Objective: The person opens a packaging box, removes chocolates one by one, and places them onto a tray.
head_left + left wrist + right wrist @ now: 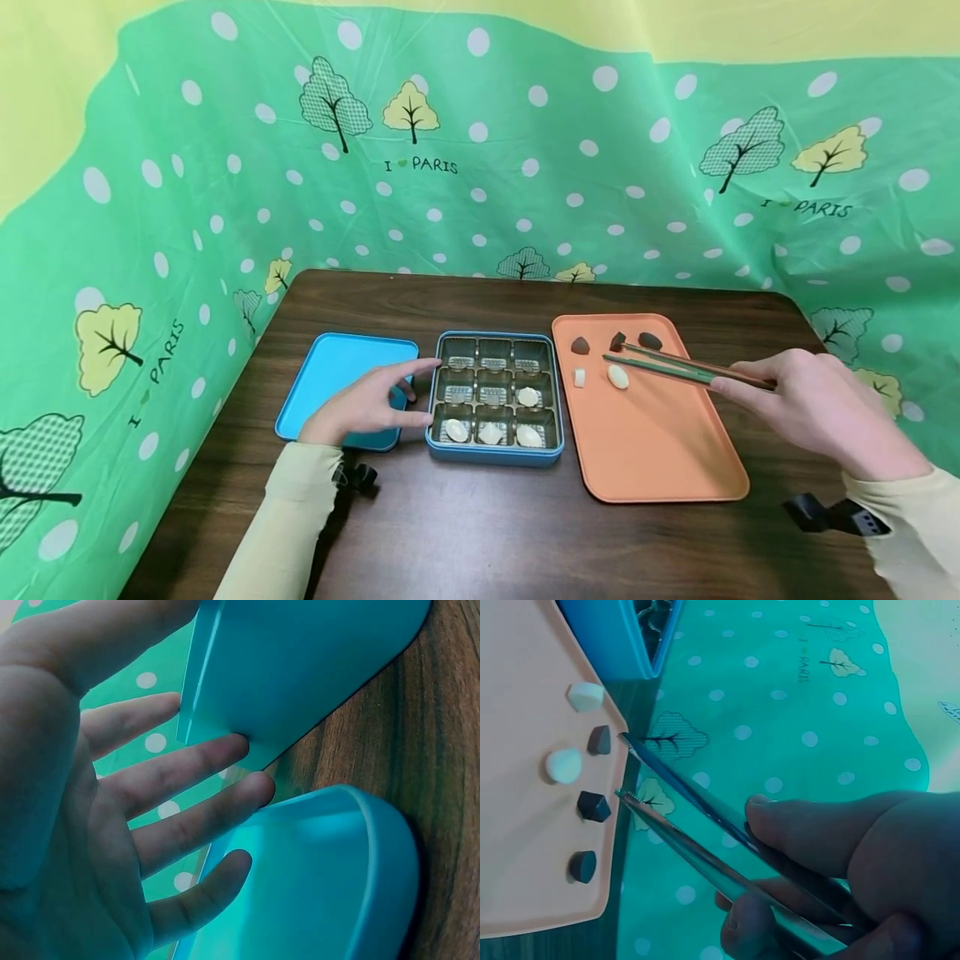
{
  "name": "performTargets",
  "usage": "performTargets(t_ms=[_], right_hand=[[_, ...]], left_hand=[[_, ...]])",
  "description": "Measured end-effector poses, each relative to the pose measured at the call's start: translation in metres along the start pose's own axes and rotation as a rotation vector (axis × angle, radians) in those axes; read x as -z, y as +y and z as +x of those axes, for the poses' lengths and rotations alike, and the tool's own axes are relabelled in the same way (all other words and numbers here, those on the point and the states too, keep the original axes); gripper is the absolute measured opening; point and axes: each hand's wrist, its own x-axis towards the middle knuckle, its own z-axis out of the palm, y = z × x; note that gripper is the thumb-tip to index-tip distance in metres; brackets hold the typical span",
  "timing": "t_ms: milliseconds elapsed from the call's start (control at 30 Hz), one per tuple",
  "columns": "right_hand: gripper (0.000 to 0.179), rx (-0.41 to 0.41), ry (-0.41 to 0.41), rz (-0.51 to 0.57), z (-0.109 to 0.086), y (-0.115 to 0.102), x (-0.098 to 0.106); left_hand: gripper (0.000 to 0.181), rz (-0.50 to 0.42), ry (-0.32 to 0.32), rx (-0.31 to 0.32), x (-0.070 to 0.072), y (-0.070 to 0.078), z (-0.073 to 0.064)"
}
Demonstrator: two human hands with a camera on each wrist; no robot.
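Observation:
My right hand (817,408) holds metal tweezers (705,806) between thumb and fingers. Their tips are spread with nothing between them, above the far part of the orange tray (652,458). On that tray lie three dark brown chocolates (594,806) and two white ones, one oval (618,377) and one small and blocky (579,378). My left hand (367,404) touches the left side of the blue box (495,454), thumb and fingers extended. Inside the box, a divided insert (492,374) holds white chocolates (528,397) along its front row and in the right compartment of its middle row.
A blue lid (330,375) lies left of the box, partly under my left hand. The dark wooden table (480,533) carries everything. Behind it hangs a green dotted cloth (480,167) with tree prints.

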Motion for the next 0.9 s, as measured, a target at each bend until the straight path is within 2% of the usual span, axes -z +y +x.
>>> performTargets(t_ms=[200, 433, 600, 900], right_hand=[[0.049, 0.035, 0.065, 0.006, -0.002, -0.006, 0.000], [0.039, 0.111, 0.127, 0.000, -0.008, -0.026, 0.002], [0.038, 0.123, 0.107, 0.008, -0.013, -0.042, 0.001], [0.045, 0.173, 0.046, 0.030, -0.012, -0.065, 0.000]], left_hand=[[0.085, -0.008, 0.000, 0.009, -0.001, 0.001, -0.001], [0.085, 0.000, 0.006, 0.010, 0.000, 0.003, -0.001], [0.085, 0.001, 0.007, 0.011, 0.000, 0.004, 0.000], [0.085, 0.003, 0.004, 0.015, 0.000, 0.004, -0.001]])
